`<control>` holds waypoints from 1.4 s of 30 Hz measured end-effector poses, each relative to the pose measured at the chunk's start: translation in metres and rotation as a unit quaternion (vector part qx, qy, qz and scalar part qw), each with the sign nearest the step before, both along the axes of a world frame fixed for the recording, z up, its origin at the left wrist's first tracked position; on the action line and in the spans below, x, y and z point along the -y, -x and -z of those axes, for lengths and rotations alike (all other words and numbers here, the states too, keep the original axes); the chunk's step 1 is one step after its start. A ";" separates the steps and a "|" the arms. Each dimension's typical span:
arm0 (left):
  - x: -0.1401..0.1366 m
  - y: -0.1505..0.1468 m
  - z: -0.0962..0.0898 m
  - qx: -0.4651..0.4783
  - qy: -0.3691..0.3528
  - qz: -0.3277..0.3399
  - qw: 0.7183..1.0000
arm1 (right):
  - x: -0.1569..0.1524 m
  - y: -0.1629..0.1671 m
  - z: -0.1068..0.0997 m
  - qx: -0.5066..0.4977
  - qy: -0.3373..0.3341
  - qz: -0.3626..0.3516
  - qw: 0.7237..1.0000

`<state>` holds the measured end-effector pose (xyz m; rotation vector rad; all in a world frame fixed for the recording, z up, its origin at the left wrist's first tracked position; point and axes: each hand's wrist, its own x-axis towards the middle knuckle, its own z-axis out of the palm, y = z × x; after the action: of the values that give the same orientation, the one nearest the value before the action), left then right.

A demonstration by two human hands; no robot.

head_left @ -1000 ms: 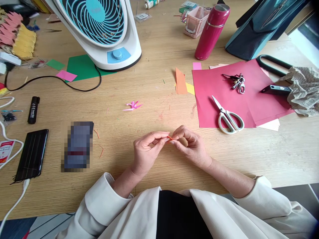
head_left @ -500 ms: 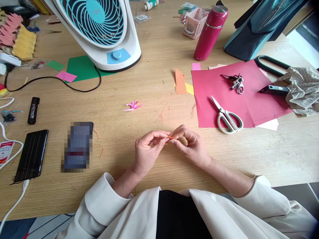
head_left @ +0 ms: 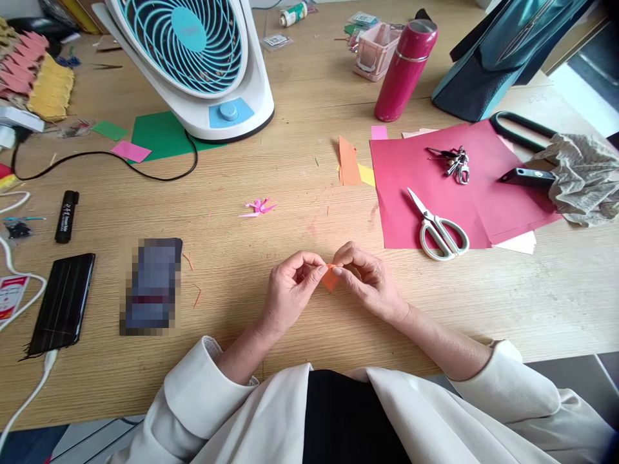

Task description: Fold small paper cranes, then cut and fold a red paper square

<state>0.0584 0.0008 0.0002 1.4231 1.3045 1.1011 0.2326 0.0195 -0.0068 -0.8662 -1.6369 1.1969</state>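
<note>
A small folded piece of orange paper is held up between my two hands, its pointed lower part hanging below the fingertips. My left hand pinches its left side between thumb and fingers. On the right side, my right hand pinches it the same way. Beyond my hands a small pink folded-paper crane lies on the wooden table. Thin orange paper strips lie to the left. White-handled scissors rest on large red paper sheets to the right.
At the back stand a white and blue fan, a magenta bottle and a teal bag. Two phones, one a black phone, and a black marker lie left. Keys sit on the red paper, orange paper beside it.
The orange paper, seen earlier as a thin edge between my fingertips, now shows a flat pointed face hanging down. Both hands keep their pinch in nearly the same place.
</note>
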 end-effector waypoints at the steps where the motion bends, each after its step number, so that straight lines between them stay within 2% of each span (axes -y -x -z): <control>1: 0.000 -0.001 0.000 0.015 0.012 0.004 1.000 | 0.000 0.000 0.001 0.003 0.004 0.005 1.000; 5: 0.001 -0.002 0.000 0.055 0.041 0.015 0.998 | 0.000 -0.001 0.003 0.003 0.018 0.037 0.999; 10: 0.001 -0.001 0.008 -0.007 0.012 0.006 1.000 | 0.003 0.000 0.007 -0.009 0.069 0.018 0.997; 14: -0.001 0.001 0.009 -0.014 -0.003 0.016 1.000 | 0.003 0.001 0.006 -0.023 0.090 0.008 0.996; 19: -0.012 0.005 -0.004 0.064 0.041 0.033 0.997 | -0.015 0.003 -0.018 0.013 0.115 -0.004 0.993; 23: -0.022 0.006 -0.016 0.162 0.074 -0.013 0.984 | -0.025 0.008 -0.029 0.001 0.121 0.000 0.993; 27: -0.025 0.006 -0.013 0.238 0.092 -0.052 0.965 | -0.016 0.023 -0.013 -0.056 0.169 -0.027 0.984; 31: -0.026 0.009 -0.003 0.264 0.114 -0.039 0.957 | -0.008 0.032 0.005 -0.039 0.174 -0.019 0.984; 34: -0.028 0.013 0.001 0.273 0.140 -0.025 0.951 | -0.009 0.030 0.012 0.008 0.154 -0.001 0.988; 37: -0.031 0.017 0.002 0.304 0.167 -0.017 0.938 | -0.011 0.023 0.013 0.039 0.101 0.017 0.994; 40: -0.031 0.018 0.002 0.316 0.186 -0.017 0.930 | -0.012 0.015 0.009 0.076 -0.003 0.043 0.996; 42: -0.030 0.017 0.002 0.318 0.206 -0.012 0.925 | -0.013 0.010 0.007 0.126 -0.095 0.071 0.985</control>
<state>0.0412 0.0313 -0.0022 0.6535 0.9929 1.0959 0.2227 0.0322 -0.0138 -1.0238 -1.8232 0.8448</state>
